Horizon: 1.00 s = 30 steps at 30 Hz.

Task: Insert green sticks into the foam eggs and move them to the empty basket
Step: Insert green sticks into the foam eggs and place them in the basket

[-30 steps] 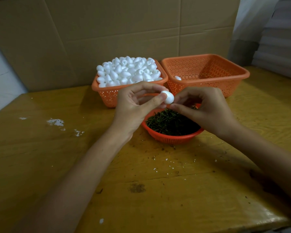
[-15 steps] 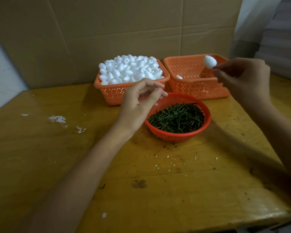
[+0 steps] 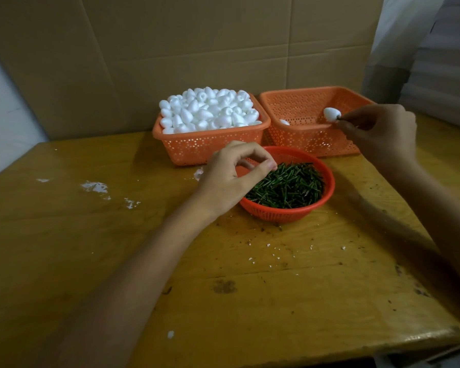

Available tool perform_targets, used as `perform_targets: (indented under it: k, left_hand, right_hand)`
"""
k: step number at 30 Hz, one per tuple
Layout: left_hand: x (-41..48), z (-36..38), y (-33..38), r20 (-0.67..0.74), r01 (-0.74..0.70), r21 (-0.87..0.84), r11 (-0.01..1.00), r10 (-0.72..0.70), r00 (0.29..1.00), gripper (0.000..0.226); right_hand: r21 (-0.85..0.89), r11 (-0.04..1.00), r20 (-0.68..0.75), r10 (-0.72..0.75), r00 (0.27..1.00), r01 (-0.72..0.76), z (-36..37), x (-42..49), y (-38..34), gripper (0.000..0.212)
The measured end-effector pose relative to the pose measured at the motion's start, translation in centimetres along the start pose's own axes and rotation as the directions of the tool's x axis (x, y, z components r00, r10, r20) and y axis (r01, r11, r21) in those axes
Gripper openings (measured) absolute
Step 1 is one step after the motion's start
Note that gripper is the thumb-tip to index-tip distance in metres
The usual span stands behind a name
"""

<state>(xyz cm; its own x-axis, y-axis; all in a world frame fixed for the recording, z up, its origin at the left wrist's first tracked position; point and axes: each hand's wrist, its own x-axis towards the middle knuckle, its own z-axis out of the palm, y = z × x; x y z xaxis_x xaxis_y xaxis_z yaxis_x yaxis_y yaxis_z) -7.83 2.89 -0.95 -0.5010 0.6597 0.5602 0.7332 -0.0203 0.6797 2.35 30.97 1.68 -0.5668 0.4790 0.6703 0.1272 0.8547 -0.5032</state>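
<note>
The right hand (image 3: 380, 134) pinches the green stick (image 3: 339, 119) of a foam egg (image 3: 331, 114) over the one o'clock basket (image 3: 314, 144), where only one other egg (image 3: 284, 122) lies. The left hand (image 3: 231, 176) hovers loosely curled and empty over the stick bowl (image 3: 282, 213). The twelve o'clock basket (image 3: 210, 150) is heaped, so I'd say nearly everything remains.

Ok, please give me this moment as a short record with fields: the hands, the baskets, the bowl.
left hand: above the bowl, fingers curled; whether it holds anything is unclear
right hand: pinches the stick of a foam egg over the right basket
left basket: heaped with foam eggs
right basket: one egg visible inside
bowl: full of green sticks, in front of both baskets
</note>
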Motion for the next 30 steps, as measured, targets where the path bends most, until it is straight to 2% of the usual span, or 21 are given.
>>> perform_targets:
  k: [12, 15, 17, 20, 24, 26, 28, 30]
  left_hand:
    - [0.1, -0.2, -0.6, -0.053, 0.036, 0.073, 0.997, -0.032, 0.998, 0.013]
    - [0.2, -0.3, -0.6, -0.101, 0.049, 0.098, 0.994, -0.039, 0.994, 0.014]
    - [0.2, -0.4, -0.4, -0.147, 0.049, 0.120, 0.992, -0.031, 0.989, 0.012]
    - [0.2, -0.7, -0.3, -0.245, 0.043, 0.196, 0.980, 0.006, 0.969, 0.009]
    - [0.3, -1.8, -0.8, -0.277, 0.078, 0.495, 0.865, 0.072, 0.958, 0.023]
    - [0.4, -2.4, -1.0, -0.284, 0.135, 0.565, 0.814, 0.038, 0.958, 0.034]
    - [0.5, -2.8, -1.2, -0.314, 0.208, 0.578, 0.789, -0.020, 0.949, 0.042]
    - [1.0, -3.4, -1.6, -0.311, 0.275, 0.633, 0.724, -0.087, 0.946, 0.048]
  right_hand:
    - [0.058, 0.998, -0.125, 0.005, 0.992, 0.002, 0.4, -0.5, -0.4, 0.038]
    - [0.138, 0.985, -0.100, -0.089, 0.991, 0.102, 0.4, -1.4, -1.7, 0.030]
    - [0.246, 0.949, 0.014, -0.208, 0.978, 0.199, 0.5, -2.1, -2.9, 0.021]
    - [0.368, 0.882, 0.260, -0.402, 0.878, 0.295, 0.6, -3.2, -4.6, 0.023]
    - [0.384, 0.862, 0.527, -0.500, 0.688, 0.332, 1.2, -4.0, -5.5, 0.041]
    - [0.385, 0.865, 0.598, -0.500, 0.627, 0.322, 1.4, -4.0, -5.4, 0.045]
    - [0.408, 0.858, 0.616, -0.510, 0.600, 0.311, 1.3, -3.9, -5.4, 0.043]
    - [0.418, 0.844, 0.611, -0.535, 0.583, 0.337, 1.3, -3.9, -5.4, 0.044]
